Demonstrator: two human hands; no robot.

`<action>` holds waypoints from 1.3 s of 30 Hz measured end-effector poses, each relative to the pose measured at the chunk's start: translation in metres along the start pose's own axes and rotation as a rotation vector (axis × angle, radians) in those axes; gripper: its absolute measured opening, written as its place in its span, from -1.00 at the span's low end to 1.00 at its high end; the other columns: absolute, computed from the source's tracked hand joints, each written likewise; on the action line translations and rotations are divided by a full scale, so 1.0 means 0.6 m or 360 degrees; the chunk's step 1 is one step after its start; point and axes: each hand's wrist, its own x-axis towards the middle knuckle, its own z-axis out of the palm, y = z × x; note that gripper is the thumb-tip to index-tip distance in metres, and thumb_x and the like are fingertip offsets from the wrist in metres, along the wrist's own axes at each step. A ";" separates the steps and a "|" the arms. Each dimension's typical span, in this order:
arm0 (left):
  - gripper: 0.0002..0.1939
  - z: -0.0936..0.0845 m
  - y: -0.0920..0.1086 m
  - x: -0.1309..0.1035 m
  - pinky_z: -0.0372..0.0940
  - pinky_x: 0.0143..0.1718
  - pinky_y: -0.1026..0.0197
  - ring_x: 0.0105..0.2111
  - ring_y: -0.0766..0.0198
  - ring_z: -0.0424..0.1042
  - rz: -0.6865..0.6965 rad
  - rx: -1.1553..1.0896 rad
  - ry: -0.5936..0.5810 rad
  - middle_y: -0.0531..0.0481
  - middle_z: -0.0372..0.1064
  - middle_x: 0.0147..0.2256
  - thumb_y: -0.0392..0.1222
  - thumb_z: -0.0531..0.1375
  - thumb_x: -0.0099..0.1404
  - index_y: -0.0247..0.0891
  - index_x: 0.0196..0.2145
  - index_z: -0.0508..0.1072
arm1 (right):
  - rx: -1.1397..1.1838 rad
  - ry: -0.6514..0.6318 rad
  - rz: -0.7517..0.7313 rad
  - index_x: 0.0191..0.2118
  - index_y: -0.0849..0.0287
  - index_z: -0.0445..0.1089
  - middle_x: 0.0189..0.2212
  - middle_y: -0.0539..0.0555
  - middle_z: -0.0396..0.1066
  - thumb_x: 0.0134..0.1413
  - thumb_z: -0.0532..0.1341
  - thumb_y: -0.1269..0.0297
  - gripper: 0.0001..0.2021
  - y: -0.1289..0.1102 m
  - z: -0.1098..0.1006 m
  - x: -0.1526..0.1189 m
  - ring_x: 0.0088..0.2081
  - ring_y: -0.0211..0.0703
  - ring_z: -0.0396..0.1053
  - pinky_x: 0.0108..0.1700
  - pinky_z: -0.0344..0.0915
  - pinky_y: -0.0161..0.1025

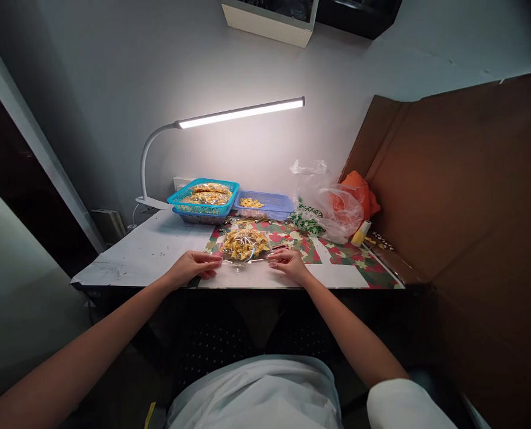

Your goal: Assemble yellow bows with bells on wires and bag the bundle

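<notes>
A clear plastic bag (246, 244) full of small yellow pieces lies near the table's front edge. My left hand (193, 266) pinches the bag's near left corner between thumb and fingers. On the other side, my right hand (288, 264) grips the near right corner the same way. The bag's near edge is stretched between the two hands, and the yellow pieces sit just beyond it. What exactly the pieces are is too small to make out.
Behind the bag stand a teal basket (202, 210) of filled bags and a blue-purple tray (276, 205) with yellow pieces. Crumpled plastic bags (332, 208) and a yellow thread spool (360, 234) are at right, beside a tall cardboard sheet (462, 179). A lamp (242, 113) hangs above.
</notes>
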 end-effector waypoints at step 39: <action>-0.50 0.017 0.022 0.019 -0.02 -0.67 0.30 -0.68 0.42 0.11 -0.0222 0.0023 0.0226 -0.10 0.51 -0.52 0.16 0.48 -0.34 -0.31 -0.54 0.62 | 0.0304 -0.0031 0.0629 -0.65 0.26 0.51 -0.63 0.08 0.46 -0.48 0.52 0.10 -0.67 0.002 0.002 0.036 -0.51 -0.25 0.40 -0.39 0.37 -0.28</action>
